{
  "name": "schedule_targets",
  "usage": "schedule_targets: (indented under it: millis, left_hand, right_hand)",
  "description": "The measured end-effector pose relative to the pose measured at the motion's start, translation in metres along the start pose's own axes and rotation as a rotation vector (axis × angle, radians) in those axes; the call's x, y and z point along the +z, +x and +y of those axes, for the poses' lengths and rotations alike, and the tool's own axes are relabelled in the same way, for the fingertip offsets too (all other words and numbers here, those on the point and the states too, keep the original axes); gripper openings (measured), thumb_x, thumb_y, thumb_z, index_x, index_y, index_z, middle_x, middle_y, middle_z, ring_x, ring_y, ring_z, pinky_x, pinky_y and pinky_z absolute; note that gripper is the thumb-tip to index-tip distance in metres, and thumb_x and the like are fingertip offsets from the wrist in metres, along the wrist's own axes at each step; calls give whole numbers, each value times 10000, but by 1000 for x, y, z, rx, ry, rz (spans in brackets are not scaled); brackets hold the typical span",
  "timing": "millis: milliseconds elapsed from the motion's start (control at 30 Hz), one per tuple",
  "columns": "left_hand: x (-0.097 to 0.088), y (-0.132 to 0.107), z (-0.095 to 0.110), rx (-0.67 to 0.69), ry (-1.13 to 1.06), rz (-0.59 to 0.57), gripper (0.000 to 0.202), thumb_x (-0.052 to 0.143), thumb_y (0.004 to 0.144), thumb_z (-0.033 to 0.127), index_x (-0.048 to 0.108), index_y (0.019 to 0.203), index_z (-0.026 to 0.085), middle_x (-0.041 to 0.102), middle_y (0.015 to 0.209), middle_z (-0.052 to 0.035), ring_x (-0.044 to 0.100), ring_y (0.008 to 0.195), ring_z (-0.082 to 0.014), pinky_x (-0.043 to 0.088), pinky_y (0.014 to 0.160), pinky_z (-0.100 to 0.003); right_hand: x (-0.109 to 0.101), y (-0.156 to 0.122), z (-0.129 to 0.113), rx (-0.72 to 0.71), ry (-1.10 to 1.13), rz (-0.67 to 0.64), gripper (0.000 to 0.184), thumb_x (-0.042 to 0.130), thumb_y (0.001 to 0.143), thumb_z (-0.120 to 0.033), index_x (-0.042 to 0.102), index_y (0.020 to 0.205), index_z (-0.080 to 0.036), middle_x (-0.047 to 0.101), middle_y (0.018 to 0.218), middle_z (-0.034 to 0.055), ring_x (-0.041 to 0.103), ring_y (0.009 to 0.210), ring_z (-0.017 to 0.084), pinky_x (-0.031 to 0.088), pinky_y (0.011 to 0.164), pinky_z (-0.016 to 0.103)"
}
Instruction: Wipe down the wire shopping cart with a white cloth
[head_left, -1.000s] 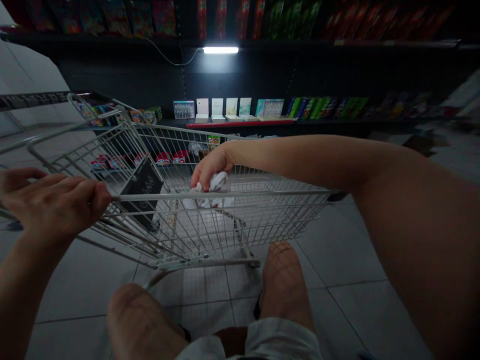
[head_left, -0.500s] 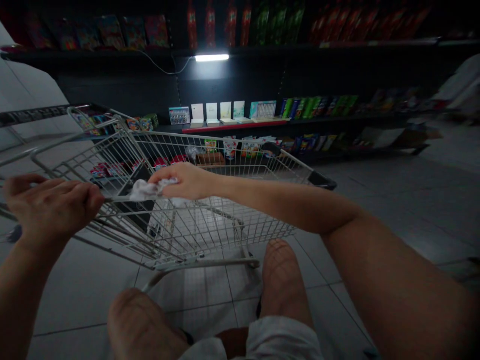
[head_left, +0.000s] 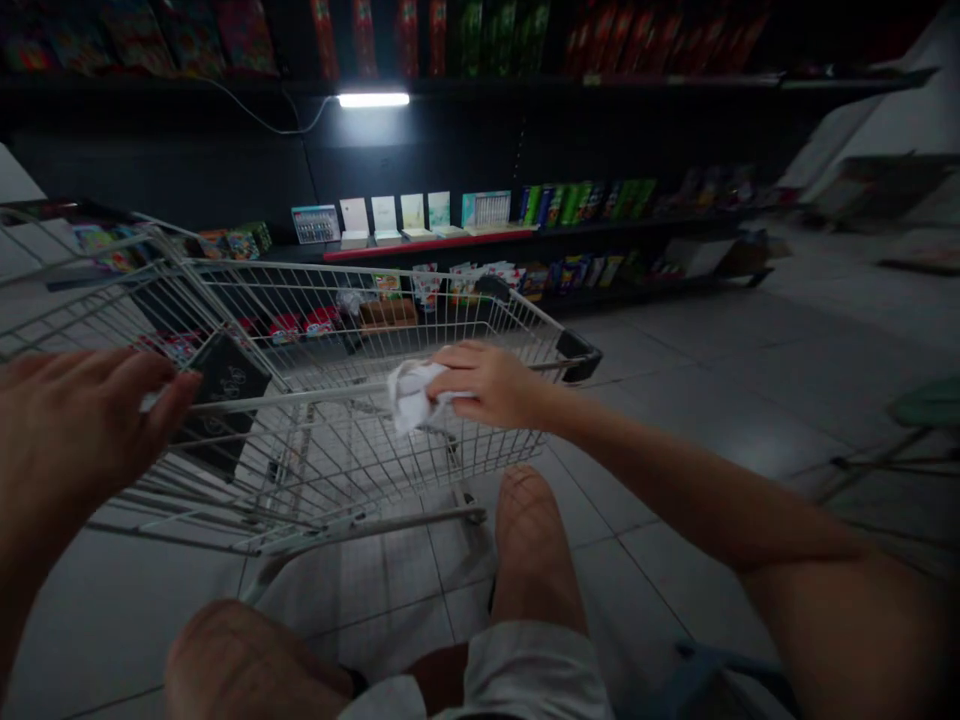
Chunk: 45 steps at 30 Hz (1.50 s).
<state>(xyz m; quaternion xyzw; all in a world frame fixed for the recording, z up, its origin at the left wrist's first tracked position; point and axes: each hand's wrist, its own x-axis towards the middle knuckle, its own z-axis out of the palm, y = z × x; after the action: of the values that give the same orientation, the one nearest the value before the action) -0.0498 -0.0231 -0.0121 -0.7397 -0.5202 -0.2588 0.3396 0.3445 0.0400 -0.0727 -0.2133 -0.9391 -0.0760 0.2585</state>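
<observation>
The right hand [head_left: 487, 385] pinches a white cloth [head_left: 414, 395] between its thumb and fingers. The cloth is bunched up and sticks out on the left side of the grip. It sits against the near top rail [head_left: 330, 393] of a metal shopping cart [head_left: 360, 515], and a bit of it hangs down below the rail.

The left hand [head_left: 86, 410] is well to the left of that grip, at the other end of the same rail. Its fingers bend over and its thumb points out, but I cannot tell how tightly it holds on. Between the two hands, nearer the left one, a black board [head_left: 229, 400] with pale curly marks leans in the cart. Just right of the grip, the cart has a black corner piece [head_left: 577, 355].

Below the grip is a bare knee [head_left: 529, 490], and gray floor tiles [head_left: 675, 430] lie under it all. Past the grip, on the far side of the cart, are dark shelves with little boxes [head_left: 416, 215] and a brown box [head_left: 388, 315]. High above the grip, a bright lamp [head_left: 373, 100] shines under red bottles [head_left: 364, 35].
</observation>
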Motion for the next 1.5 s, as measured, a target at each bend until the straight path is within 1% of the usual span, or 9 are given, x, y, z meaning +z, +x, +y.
schedule_targets:
  millis: [167,267,433,700,800,967,1167,1333,1500]
  left_hand:
    - [28,43,68,81,-52,-462,436,322,921,486,640,763,232,699,739,-50,584,571,-191,237,492,-262]
    - [36,44,65,26,-142,-609,488,297,922,534,657,770,242,700,659,-52,614,544,-222,300,480,-291]
    - [39,42,54,-8,-481,-708,556,239,940,558,665,789,233,701,620,-44,649,527,-203,414,510,-295]
    - [35,53,75,24,-163,-835,648,232,913,634,707,757,222,722,665,-51,659,605,-227,413,587,-299]
    - [30,54,68,-8,-113,-926,716,175,913,669,726,837,217,752,764,-51,683,715,-232,428,646,-297]
    - [29,55,56,-55,-87,-950,747,163,892,689,745,915,221,759,814,-65,683,767,-245,445,698,-324]
    - [35,51,48,-73,-102,-937,747,176,881,701,747,914,221,747,773,-70,664,729,-239,447,716,-342]
    - [40,49,46,-95,-74,-924,738,181,899,701,742,852,223,743,748,-59,658,726,-229,431,681,-325]
    - [34,51,49,-82,-37,-921,711,193,938,662,733,888,202,748,760,-37,645,742,-203,382,661,-284]
  right_hand:
    - [53,66,-52,-36,-140,155,237,523,939,-233,680,1095,-318,605,1321,-11,559,1133,203,497,973,409]
    - [65,63,-48,-124,-172,187,228,549,947,-270,665,1121,-360,591,1360,-48,515,1263,215,500,1022,432]
    - [86,13,-20,-328,-155,128,205,563,951,-319,679,1108,-382,647,1310,-95,521,1323,138,453,1138,411]
    - [178,50,-53,-479,-174,148,252,470,989,-228,712,1056,-221,692,1254,14,592,1252,130,487,1052,309]
    - [199,35,-48,-574,-144,106,212,503,972,-223,692,1059,-184,717,1130,50,643,1144,112,498,1018,288]
    - [183,-1,-19,-795,-157,-79,163,562,942,-217,667,1065,-229,697,989,8,645,946,84,508,962,267]
    - [149,10,-11,-480,-263,317,211,587,935,-276,647,1137,-279,609,1296,13,516,1197,184,482,1001,390]
    - [178,-8,-23,-576,-261,289,121,567,933,-208,683,968,-201,651,1126,26,557,1018,131,500,873,294]
    - [129,0,-8,-529,-319,322,94,583,926,-215,667,968,-227,633,1173,10,517,1087,158,489,913,326]
